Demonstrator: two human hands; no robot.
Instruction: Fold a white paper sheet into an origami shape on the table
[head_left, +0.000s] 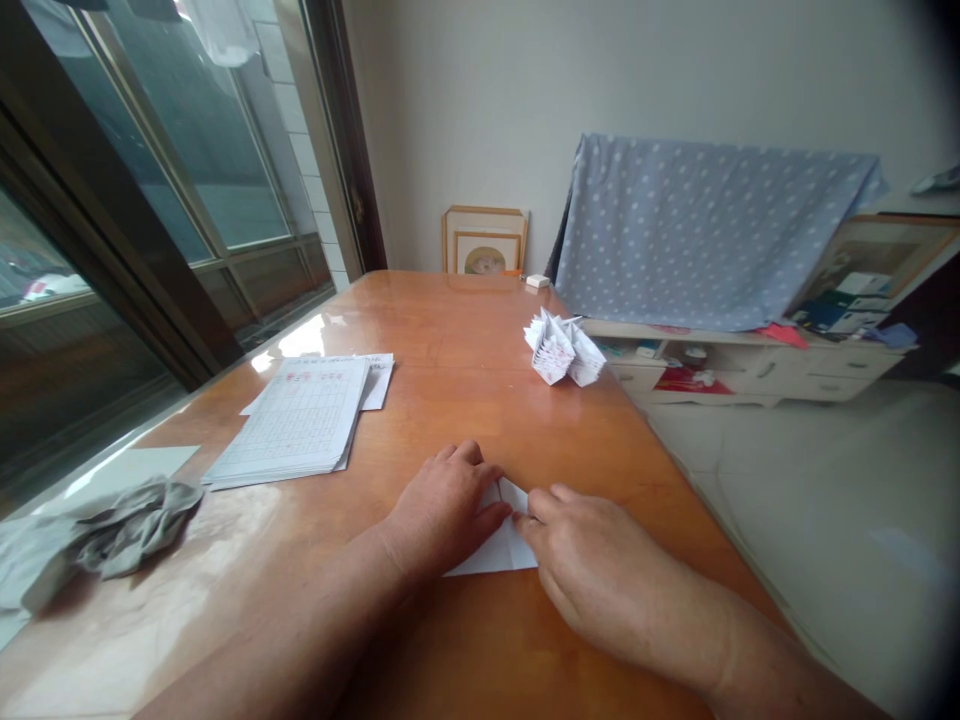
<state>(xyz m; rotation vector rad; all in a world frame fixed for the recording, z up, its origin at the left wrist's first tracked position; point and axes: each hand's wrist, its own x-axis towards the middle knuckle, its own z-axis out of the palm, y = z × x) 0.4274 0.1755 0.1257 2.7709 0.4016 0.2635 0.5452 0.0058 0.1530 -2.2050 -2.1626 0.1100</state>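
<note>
A small folded sheet of white paper (501,548) lies on the wooden table close in front of me, with a crease running down its middle. My left hand (448,500) presses on its left side, thumb and fingers closed at the upper edge. From the right, my right hand (592,555) holds the other edge, its fingers bent and pressed together on the paper. The two thumbs come close to each other near the crease. Part of the paper is hidden under both hands.
A stack of printed sheets (292,420) lies at the left. A crumpled grey cloth (135,530) is nearer, by the table's left edge. Folded paper pieces (562,348) stand at the right edge of the table (450,330). Beyond it, a polka-dot cloth (705,230) covers something on a white cabinet.
</note>
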